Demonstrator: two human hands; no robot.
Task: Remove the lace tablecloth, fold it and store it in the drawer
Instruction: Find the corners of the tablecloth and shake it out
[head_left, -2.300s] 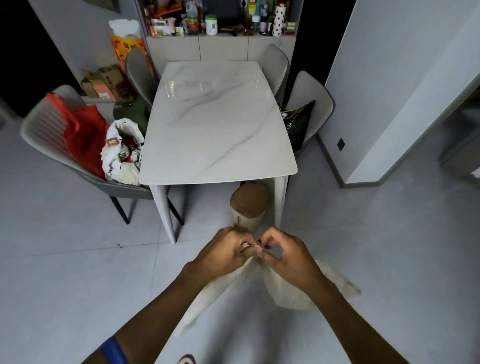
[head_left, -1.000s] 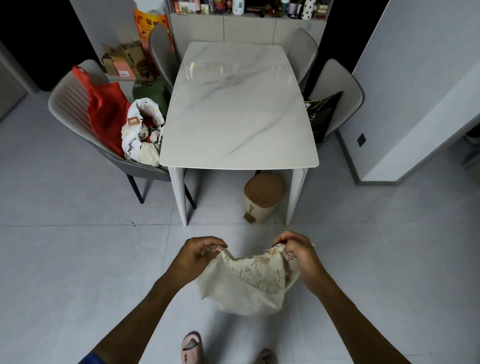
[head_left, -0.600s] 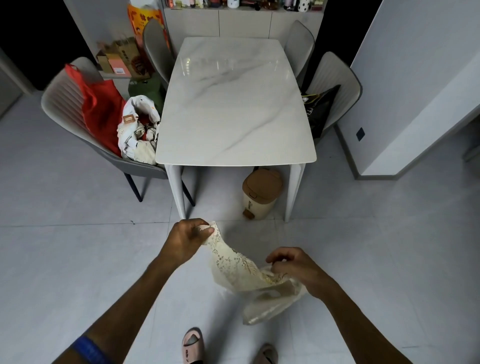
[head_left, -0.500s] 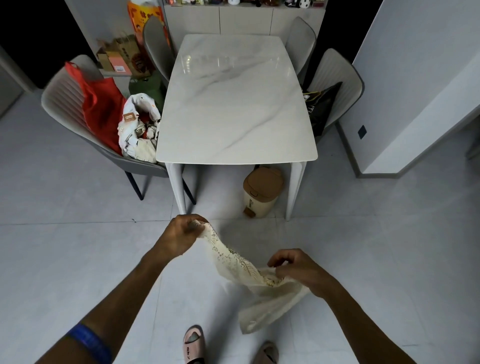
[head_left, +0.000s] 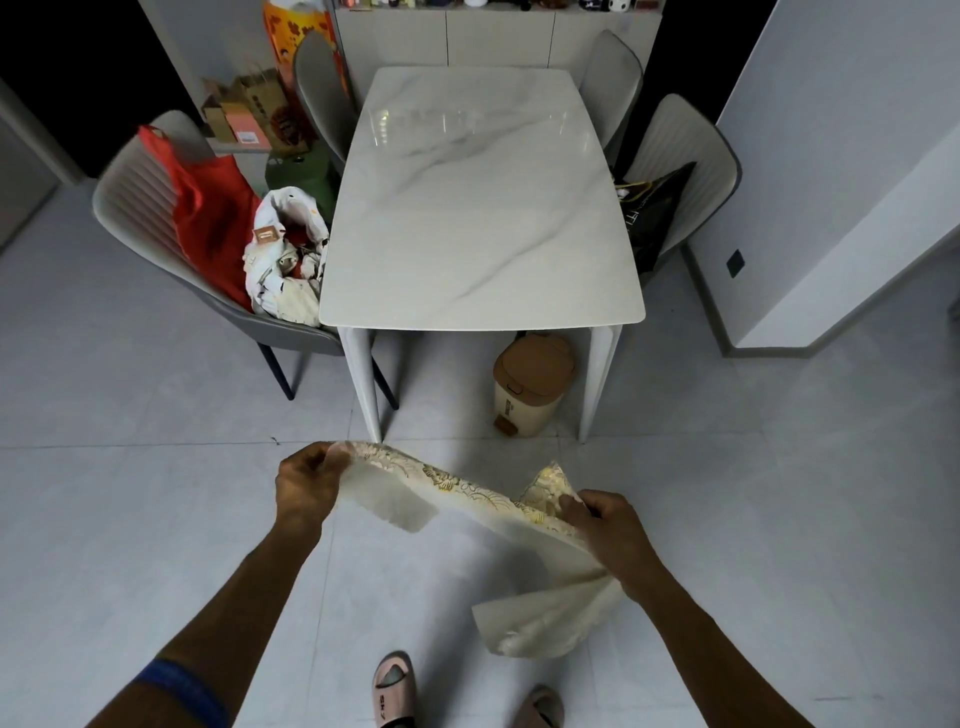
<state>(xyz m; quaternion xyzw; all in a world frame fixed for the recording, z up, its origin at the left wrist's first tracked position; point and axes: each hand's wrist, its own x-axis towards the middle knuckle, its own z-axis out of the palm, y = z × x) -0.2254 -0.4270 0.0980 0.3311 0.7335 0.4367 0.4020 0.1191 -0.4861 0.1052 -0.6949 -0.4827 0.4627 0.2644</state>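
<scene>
Cloth (head_left: 467, 493) stretched mid-frame, long axis running upper left to lower right, pinched by left hand (head_left: 304, 486) and right hand (head_left: 610, 522).

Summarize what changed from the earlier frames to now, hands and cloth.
The left hand and right hand, pinched together on the lace tablecloth at first, have moved apart; the right dropped lower and rightward. The cloth, earlier bunched and sagging, is now pulled out into a band between them, its loose end hanging below the right hand. Both hands kept their grip. The table, chairs and bin look unchanged.
</scene>
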